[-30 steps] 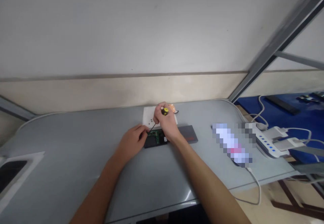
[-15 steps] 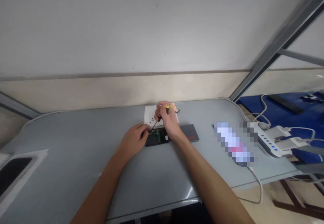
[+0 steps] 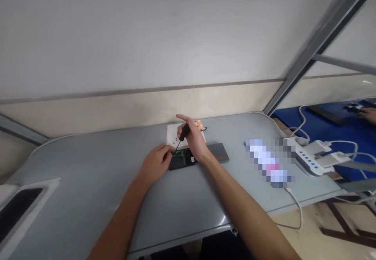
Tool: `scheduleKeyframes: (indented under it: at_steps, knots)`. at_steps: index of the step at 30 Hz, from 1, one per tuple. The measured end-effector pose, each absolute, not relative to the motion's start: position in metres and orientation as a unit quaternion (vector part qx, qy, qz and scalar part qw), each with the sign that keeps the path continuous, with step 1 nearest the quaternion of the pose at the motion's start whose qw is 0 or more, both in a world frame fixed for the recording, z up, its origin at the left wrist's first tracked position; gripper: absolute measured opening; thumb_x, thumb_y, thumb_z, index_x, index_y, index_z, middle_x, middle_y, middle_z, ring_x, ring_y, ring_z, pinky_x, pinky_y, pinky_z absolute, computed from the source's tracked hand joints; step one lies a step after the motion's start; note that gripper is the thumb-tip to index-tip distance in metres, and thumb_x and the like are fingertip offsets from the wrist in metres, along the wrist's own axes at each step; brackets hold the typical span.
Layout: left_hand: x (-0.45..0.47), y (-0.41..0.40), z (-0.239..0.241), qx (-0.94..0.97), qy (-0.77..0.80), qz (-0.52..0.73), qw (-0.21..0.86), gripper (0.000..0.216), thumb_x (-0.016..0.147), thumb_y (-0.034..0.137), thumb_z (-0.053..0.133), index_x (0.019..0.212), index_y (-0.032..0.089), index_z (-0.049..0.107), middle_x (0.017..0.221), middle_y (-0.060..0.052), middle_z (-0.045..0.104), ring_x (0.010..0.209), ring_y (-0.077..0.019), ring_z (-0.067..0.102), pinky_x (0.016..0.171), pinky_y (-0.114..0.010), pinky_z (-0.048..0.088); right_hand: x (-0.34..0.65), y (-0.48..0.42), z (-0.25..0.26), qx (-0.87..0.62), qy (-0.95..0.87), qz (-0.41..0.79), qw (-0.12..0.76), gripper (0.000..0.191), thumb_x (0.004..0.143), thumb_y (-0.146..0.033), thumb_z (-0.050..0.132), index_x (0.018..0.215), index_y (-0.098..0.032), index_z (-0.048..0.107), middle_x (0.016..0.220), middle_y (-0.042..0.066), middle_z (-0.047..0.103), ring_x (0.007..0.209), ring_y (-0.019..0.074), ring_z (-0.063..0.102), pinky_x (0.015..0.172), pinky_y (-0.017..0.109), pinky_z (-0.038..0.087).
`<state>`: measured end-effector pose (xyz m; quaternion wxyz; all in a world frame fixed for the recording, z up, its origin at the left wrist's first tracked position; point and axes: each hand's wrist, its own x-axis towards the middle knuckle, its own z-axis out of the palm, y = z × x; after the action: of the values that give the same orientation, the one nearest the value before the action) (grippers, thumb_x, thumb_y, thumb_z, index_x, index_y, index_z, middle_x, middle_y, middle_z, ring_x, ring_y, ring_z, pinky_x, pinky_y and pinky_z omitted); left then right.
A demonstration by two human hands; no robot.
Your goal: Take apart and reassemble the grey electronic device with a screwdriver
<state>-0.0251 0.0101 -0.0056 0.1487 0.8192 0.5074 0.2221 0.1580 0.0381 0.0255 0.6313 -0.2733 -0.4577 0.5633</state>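
Observation:
My right hand (image 3: 195,140) is closed around a screwdriver (image 3: 184,131) with a dark handle, its index finger raised away from it. The thin shaft slants down to the far left corner of an open dark electronic device (image 3: 179,163) with a green circuit board. Closed at that same left end, my left hand (image 3: 157,160) grips the device's edge, its fingertips close to the screwdriver tip. Behind the device lies a white sheet (image 3: 172,130) with several tiny dark pieces, probably screws. A grey cover or casing part (image 3: 219,152) shows right of my right wrist.
An orange patterned item (image 3: 199,125) sits at the back edge of the sheet. To the right are a blurred-out phone (image 3: 268,164) on a cable and a white power strip (image 3: 313,162) with plugs. Another person's hand (image 3: 369,114) is at the blue table (image 3: 289,125).
My right hand has shifted on the screwdriver: its index finger now points up and the handle leans more into the palm. Another person's hand has come into view at far right.

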Motion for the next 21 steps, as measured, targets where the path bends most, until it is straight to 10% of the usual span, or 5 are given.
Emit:
scheduleKeyframes:
  at_steps: [5,14,17,21]
  knots:
    - [-0.026,0.009,-0.004,0.821,0.505,0.222,0.150,0.026,0.098,0.022,0.045,0.102,0.022,0.070,0.103,-0.005,0.071,0.094,-0.0214,0.068,0.088,-0.034,0.052,0.159,0.038,0.024,-0.326,-0.457,0.532,0.634,0.043,0.087,-0.060,0.071,0.080,-0.023,0.050,0.071,-0.004,0.060,0.070,0.0138,0.059,0.071,0.029,0.046]
    - [-0.033,0.007,0.008,0.807,0.502,0.214,0.226,0.032,0.102,0.034,0.047,0.120,0.023,0.071,0.111,-0.007,0.071,0.098,-0.0223,0.068,0.094,-0.037,0.053,0.203,0.011,0.070,-0.365,-0.578,0.351,0.640,0.028,0.102,-0.049,0.053,0.117,-0.028,0.063,0.087,0.001,0.062,0.077,0.0172,0.059,0.073,0.033,0.048]
    - [-0.045,0.000,0.017,0.788,0.517,0.180,0.282,0.059,0.090,0.049,0.070,0.144,0.028,0.058,0.125,-0.008,0.069,0.105,-0.0248,0.068,0.092,-0.036,0.056,0.246,-0.014,0.081,-0.427,-0.736,0.234,0.470,0.023,0.099,-0.040,0.062,0.116,-0.029,0.072,0.113,0.007,0.067,0.091,0.0211,0.064,0.078,0.036,0.049]
    - [-0.055,-0.005,0.020,0.782,0.519,0.169,0.303,0.074,0.079,0.044,0.082,0.148,0.035,0.057,0.144,-0.007,0.063,0.118,-0.0285,0.066,0.094,-0.036,0.057,0.295,-0.036,0.060,-0.492,-0.847,0.154,0.134,0.063,0.083,-0.035,0.082,0.142,-0.034,0.063,0.148,0.010,0.057,0.084,0.0222,0.070,0.076,0.038,0.052]
